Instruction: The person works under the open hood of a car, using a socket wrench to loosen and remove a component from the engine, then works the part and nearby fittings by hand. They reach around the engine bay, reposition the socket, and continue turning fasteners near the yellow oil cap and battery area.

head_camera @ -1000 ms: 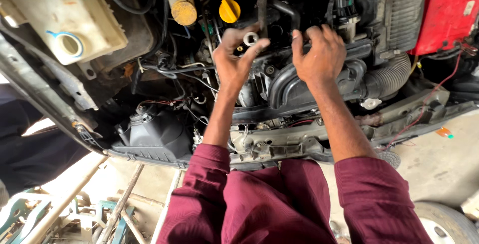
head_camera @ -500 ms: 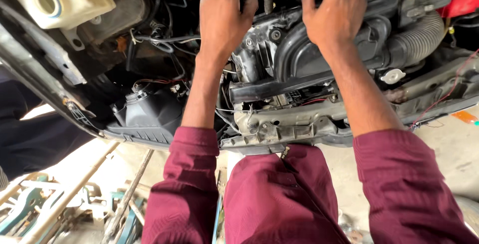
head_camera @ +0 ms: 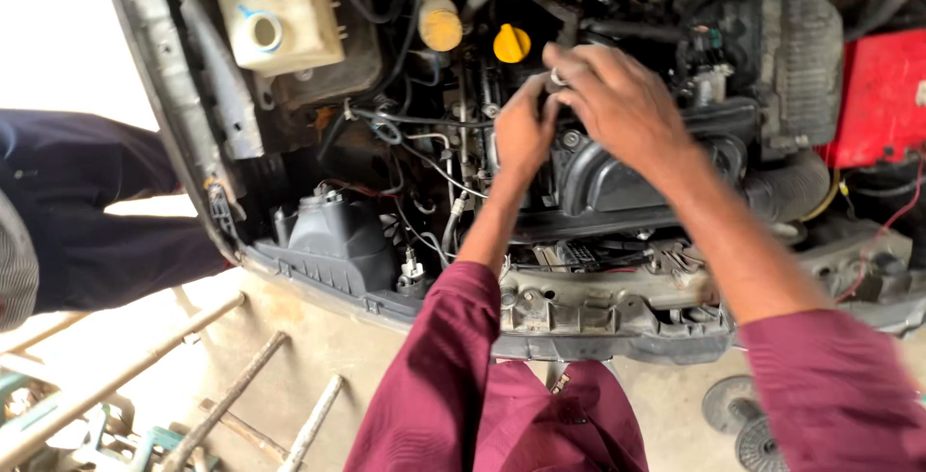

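Both hands meet over the dark engine: the left hand (head_camera: 522,132) and right hand (head_camera: 617,106) pinch one small shiny metal ring (head_camera: 557,77), likely hard, light and slippery, best held by its rim.

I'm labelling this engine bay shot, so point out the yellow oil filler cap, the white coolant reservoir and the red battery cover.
yellow oil filler cap (head_camera: 511,44), head view, centre of its top.
white coolant reservoir (head_camera: 289,9), head view, flat upper face beside its round cap.
red battery cover (head_camera: 883,96), head view, middle of its red face.

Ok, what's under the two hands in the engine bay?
Under the left hand and right hand sits a black plastic engine cover, with a yellow cap just above. The part the fingertips meet on is hidden.
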`<state>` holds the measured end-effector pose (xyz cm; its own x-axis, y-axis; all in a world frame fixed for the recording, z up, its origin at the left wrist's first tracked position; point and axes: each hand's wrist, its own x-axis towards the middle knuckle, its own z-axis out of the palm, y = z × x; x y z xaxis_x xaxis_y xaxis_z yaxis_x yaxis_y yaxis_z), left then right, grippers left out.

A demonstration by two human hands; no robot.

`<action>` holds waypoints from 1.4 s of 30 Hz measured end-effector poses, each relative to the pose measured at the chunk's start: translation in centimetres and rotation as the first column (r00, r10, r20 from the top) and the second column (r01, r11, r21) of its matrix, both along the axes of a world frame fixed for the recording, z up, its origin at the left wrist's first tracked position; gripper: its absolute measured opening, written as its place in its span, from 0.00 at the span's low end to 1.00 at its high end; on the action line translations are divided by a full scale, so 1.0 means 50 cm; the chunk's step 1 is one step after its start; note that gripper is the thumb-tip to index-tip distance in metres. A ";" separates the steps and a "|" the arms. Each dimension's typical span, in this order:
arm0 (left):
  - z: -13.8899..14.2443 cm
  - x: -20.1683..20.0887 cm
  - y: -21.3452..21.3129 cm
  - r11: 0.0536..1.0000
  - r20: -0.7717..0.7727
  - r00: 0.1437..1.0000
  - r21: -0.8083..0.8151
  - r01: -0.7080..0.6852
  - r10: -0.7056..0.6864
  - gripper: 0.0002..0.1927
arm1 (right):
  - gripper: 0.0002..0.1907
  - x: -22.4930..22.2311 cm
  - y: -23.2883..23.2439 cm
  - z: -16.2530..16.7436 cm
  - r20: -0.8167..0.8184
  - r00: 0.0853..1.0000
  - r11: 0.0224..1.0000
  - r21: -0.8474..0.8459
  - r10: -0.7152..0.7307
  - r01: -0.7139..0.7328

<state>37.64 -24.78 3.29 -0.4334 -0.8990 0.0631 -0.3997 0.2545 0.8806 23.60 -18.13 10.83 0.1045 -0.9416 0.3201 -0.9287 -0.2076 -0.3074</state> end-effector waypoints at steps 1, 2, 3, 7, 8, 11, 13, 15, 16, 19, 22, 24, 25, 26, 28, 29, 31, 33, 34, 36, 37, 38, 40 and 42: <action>0.007 0.001 0.001 0.997 0.023 1.000 -0.076 -0.019 0.021 0.15 | 0.22 -0.002 -0.019 0.009 -0.125 0.991 0.992 0.128 0.041 -0.025; 0.012 0.003 0.002 0.998 0.024 0.999 -0.054 -0.023 0.025 0.15 | 0.19 -0.009 -0.041 0.017 -0.244 0.965 0.966 0.257 0.092 -0.028; 0.018 0.004 0.002 0.999 0.024 0.999 -0.027 -0.025 0.026 0.15 | 0.16 -0.016 -0.060 0.023 -0.352 0.923 0.923 0.384 0.157 -0.010; 0.034 0.010 -0.001 0.992 -0.086 0.994 -0.107 -0.070 0.061 0.16 | 0.09 -0.023 -0.114 0.027 -0.466 0.858 0.931 0.364 0.219 -0.040; 0.033 0.011 -0.003 0.990 -0.031 0.998 -0.127 -0.053 0.050 0.16 | 0.11 -0.019 -0.123 0.025 -0.488 0.848 0.929 0.370 0.208 -0.014; 0.019 0.013 -0.008 0.977 0.037 0.998 -0.211 -0.036 0.045 0.15 | 0.20 -0.010 -0.138 0.027 -0.553 0.820 0.872 0.464 0.150 0.153; 0.006 0.015 -0.010 0.957 -0.042 0.998 -0.285 -0.053 0.043 0.16 | 0.22 -0.002 -0.133 0.033 -0.519 0.843 0.853 0.496 0.141 0.162; -0.005 0.016 -0.011 0.953 -0.047 0.996 -0.290 -0.085 0.074 0.18 | 0.23 -0.006 -0.127 0.045 -0.413 0.895 0.888 0.459 0.170 0.044; -0.009 0.017 -0.011 0.950 -0.047 0.994 -0.295 -0.104 0.094 0.19 | 0.23 -0.003 -0.125 0.047 -0.432 0.874 0.903 0.428 0.224 -0.020; -0.016 0.017 -0.010 0.964 -0.070 0.995 -0.250 -0.089 0.074 0.16 | 0.22 0.001 -0.131 0.055 -0.434 0.822 0.890 0.418 0.370 -0.180; -0.014 0.014 -0.013 0.952 -0.023 0.994 -0.284 -0.111 0.109 0.17 | 0.21 -0.004 -0.164 0.062 -0.484 0.784 0.816 0.576 0.388 -0.048; -0.013 0.012 -0.016 0.970 0.014 0.996 -0.227 -0.083 0.089 0.17 | 0.29 -0.004 -0.175 0.065 -0.640 0.660 0.681 0.685 0.393 0.259; -0.014 0.012 -0.017 0.978 0.034 0.997 -0.197 -0.064 0.071 0.17 | 0.31 -0.002 -0.178 0.066 -0.638 0.684 0.710 0.659 0.354 0.248; -0.015 0.011 -0.018 0.974 0.029 0.997 -0.218 -0.064 0.072 0.17 | 0.34 -0.002 -0.180 0.066 -0.637 0.707 0.739 0.628 0.307 0.244; -0.017 0.008 -0.019 0.961 0.018 0.997 -0.266 -0.071 0.079 0.17 | 0.36 0.000 -0.177 0.065 -0.597 0.749 0.811 0.568 0.288 0.142; -0.019 0.007 -0.019 0.961 0.030 0.997 -0.270 -0.064 0.075 0.17 | 0.33 0.002 -0.174 0.062 -0.560 0.763 0.842 0.538 0.322 0.039; -0.022 0.004 -0.018 0.960 0.050 0.997 -0.274 -0.050 0.066 0.17 | 0.29 0.000 -0.167 0.057 -0.532 0.771 0.811 0.585 0.351 0.034; -0.024 -0.001 -0.017 0.979 0.136 0.990 -0.204 -0.017 0.046 0.16 | 0.31 0.002 -0.166 0.048 -0.554 0.761 0.665 0.712 0.338 0.223; -0.025 -0.004 -0.019 0.985 0.179 0.983 -0.172 -0.002 0.034 0.16 | 0.30 0.002 -0.167 0.045 -0.589 0.744 0.709 0.667 0.315 0.228; -0.027 -0.007 -0.021 0.969 0.125 0.991 -0.246 -0.017 0.049 0.16 | 0.32 0.002 -0.168 0.040 -0.646 0.715 0.783 0.578 0.268 0.229; -0.028 -0.008 -0.021 0.961 0.100 0.993 -0.276 -0.027 0.057 0.17 | 0.31 0.002 -0.168 0.039 -0.633 0.715 0.804 0.570 0.297 0.170; -0.029 -0.009 -0.021 0.957 0.098 0.993 -0.290 -0.033 0.064 0.17 | 0.30 0.000 -0.168 0.038 -0.623 0.711 0.823 0.558 0.327 0.110; -0.031 -0.010 -0.019 0.948 0.088 0.993 -0.313 -0.047 0.078 0.17 | 0.29 -0.004 -0.166 0.040 -0.584 0.735 0.785 0.609 0.345 0.115; -0.034 -0.011 -0.017 0.953 0.079 0.994 -0.300 -0.044 0.071 0.16 | 0.34 -0.011 -0.164 0.043 -0.533 0.790 0.659 0.716 0.301 0.232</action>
<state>37.10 -25.65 1.60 -0.3972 -0.8689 0.2955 -0.4939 0.4737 0.7292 23.04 -26.33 12.99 0.0457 -0.8094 -0.5854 -0.9565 -0.2046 0.2082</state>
